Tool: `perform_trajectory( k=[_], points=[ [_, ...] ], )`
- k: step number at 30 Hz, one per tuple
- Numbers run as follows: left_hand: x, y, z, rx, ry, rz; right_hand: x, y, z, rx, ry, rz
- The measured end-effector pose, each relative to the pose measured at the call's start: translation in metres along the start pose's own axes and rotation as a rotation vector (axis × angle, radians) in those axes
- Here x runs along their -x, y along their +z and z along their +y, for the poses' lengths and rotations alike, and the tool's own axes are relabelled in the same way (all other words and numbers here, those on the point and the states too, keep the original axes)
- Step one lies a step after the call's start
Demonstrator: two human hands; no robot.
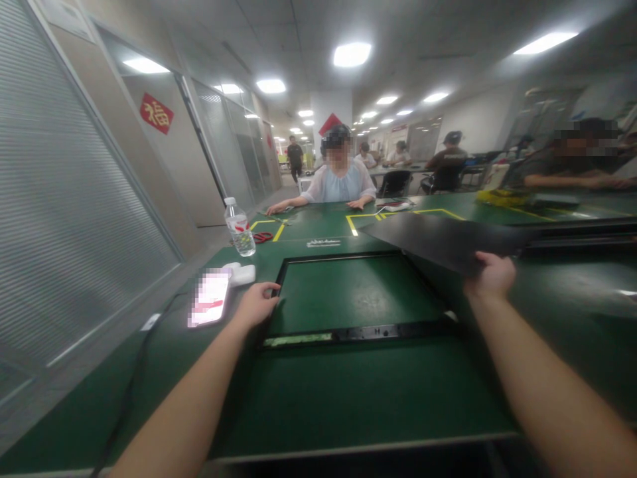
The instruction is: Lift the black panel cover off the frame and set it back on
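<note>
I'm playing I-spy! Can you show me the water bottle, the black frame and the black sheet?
water bottle [240, 229]: head view, on its label.
black frame [358, 332]: head view, on its near bar.
black sheet [438, 240]: head view, on its flat middle.

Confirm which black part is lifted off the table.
The black sheet in the right hand; the black frame lies flat, left hand at its edge.

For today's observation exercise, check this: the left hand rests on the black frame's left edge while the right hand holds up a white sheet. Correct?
Not quite. The head view shows that the sheet in the right hand is black, not white. The left hand does rest on the left edge of the black frame.
</note>
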State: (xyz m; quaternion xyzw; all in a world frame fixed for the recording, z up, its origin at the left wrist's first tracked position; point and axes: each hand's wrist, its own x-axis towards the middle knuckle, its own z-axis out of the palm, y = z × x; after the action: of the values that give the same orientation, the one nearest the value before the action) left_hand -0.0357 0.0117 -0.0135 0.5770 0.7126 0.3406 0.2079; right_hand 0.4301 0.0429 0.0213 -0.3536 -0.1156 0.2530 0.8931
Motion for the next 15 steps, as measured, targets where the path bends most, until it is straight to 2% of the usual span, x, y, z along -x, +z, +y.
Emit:
perform_trajectory(
  k=[3, 10, 15],
  points=[
    [0.0004, 0.0006, 0.0010, 0.022, -0.001, 0.012, -0.0034, -0.0016, 0.0006, -0.037, -0.075, 0.021],
    [-0.0028, 0.0021, -0.0031, 0.061, 0.001, 0.043, -0.0076, -0.0050, -0.0013, 0.094, -0.066, 0.140],
    [-0.0016, 0.0005, -0.0013, 0.027, 0.011, 0.023, -0.0057, -0.0055, -0.0027, 0.143, -0.031, 0.188]
  ],
)
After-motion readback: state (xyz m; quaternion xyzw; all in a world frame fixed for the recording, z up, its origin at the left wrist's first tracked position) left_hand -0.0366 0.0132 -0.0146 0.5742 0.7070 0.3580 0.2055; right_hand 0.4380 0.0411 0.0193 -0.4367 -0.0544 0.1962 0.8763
